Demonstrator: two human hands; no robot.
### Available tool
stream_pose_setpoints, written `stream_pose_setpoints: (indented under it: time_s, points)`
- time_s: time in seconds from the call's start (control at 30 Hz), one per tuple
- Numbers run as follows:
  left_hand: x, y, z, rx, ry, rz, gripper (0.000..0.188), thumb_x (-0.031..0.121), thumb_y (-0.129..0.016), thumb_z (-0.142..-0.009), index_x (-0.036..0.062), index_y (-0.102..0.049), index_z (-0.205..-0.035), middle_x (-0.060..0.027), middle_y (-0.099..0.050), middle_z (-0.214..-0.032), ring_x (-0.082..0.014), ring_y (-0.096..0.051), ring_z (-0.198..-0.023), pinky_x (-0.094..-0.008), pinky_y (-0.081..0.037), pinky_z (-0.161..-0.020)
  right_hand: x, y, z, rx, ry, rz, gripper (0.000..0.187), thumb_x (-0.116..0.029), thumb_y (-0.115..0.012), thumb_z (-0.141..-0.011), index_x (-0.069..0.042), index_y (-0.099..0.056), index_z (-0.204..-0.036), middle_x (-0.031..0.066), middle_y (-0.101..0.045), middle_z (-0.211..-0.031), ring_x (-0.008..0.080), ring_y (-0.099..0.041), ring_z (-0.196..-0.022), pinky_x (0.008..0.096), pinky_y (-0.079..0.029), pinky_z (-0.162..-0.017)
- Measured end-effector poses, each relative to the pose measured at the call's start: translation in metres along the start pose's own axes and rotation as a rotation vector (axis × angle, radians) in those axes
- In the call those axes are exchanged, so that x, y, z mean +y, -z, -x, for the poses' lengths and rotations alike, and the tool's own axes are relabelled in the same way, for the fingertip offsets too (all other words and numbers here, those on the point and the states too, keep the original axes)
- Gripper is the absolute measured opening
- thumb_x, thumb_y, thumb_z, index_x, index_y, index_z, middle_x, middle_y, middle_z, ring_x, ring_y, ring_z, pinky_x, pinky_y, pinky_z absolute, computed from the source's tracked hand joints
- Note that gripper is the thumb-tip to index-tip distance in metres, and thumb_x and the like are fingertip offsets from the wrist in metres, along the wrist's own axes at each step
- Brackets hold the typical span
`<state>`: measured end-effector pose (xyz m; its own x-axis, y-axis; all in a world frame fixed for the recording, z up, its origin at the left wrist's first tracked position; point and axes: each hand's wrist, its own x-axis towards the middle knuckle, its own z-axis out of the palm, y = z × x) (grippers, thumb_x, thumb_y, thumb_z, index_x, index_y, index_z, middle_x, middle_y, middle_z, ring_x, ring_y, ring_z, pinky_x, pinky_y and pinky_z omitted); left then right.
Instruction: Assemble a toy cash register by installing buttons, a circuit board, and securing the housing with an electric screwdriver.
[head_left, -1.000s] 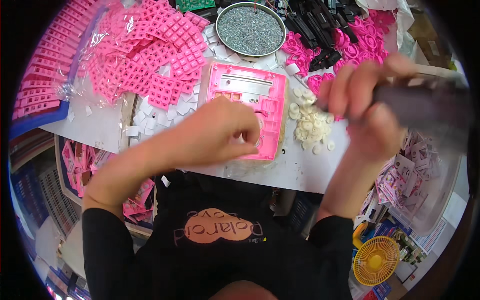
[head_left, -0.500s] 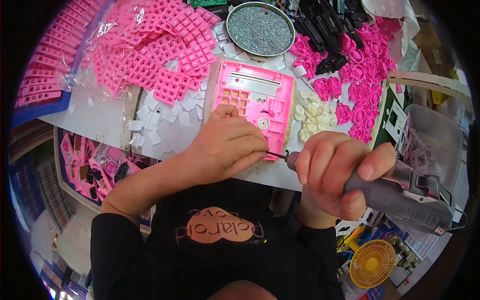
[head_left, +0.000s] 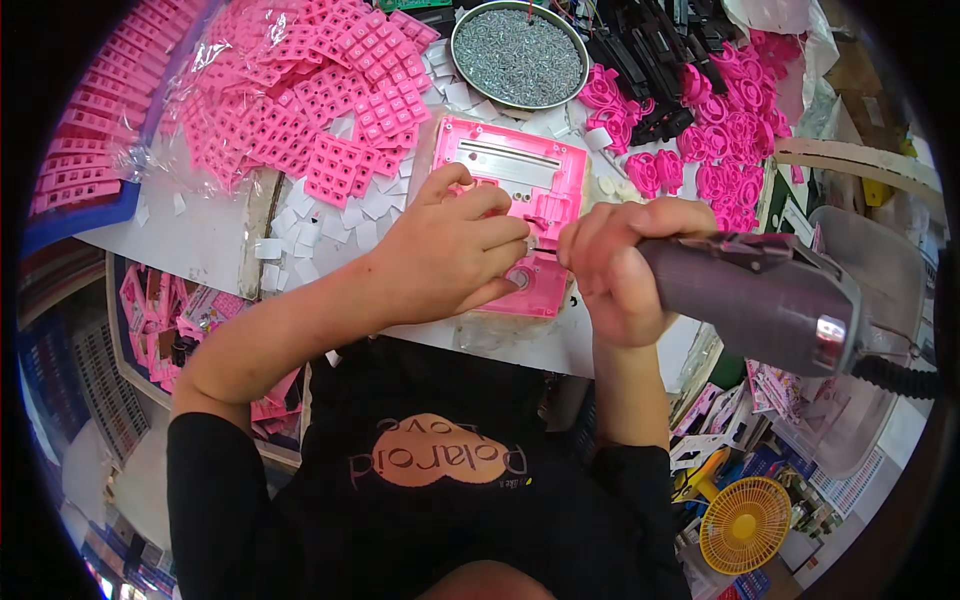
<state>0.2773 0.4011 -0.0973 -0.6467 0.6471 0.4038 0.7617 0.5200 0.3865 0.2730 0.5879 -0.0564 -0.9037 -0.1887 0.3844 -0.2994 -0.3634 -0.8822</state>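
Left hand (head_left: 455,255) lay palm-down, fingers curled and pressing on the pink plastic housing (head_left: 520,215) at centre frame on the tabletop (head_left: 200,240), holding it flat. Right hand (head_left: 620,265) was closed around a grey electric screwdriver (head_left: 770,300), whose long axis ran from right of frame leftward, tip meeting the housing's lower right part just beside the left fingertips. Round tray of screws (head_left: 518,55) sat at top centre, well apart.

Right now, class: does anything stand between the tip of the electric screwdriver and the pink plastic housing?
Nothing visible does. The right hand points the electric screwdriver at the pink housing, while the left hand rests on the housing beside the tip, not across it.
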Motion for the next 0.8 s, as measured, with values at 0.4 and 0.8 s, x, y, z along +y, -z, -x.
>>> stream_pose_setpoints:
  time_s: [0.4,0.8]
  points:
    - [0.009,-0.002,0.006,-0.035,-0.161,-0.160,0.010,0.021,-0.062,-0.079,0.0160,-0.069,-0.084,0.0032,-0.059,-0.085,-0.0168,-0.055,-0.093,-0.0494,-0.033,-0.108,0.020,0.015,0.004,-0.271,-0.013,0.303,0.025,-0.002,-0.066,-0.086,-0.004,-0.045,-0.099,0.0079,-0.053,-0.067,0.0183,-0.053,-0.056,0.0373,-0.051,-0.056]
    - [-0.050,0.073,0.035,-0.024,0.606,-0.359,0.033,0.034,-0.079,-0.073,0.0094,-0.065,-0.091,-0.0067,-0.064,-0.096,-0.0258,-0.059,-0.100,-0.0453,-0.041,-0.091,-0.044,0.038,-0.030,-0.091,0.042,-0.067,0.046,-0.013,-0.065,-0.091,-0.001,-0.044,-0.129,0.0031,-0.048,-0.062,0.0136,-0.044,-0.052,0.0322,-0.041,-0.050]
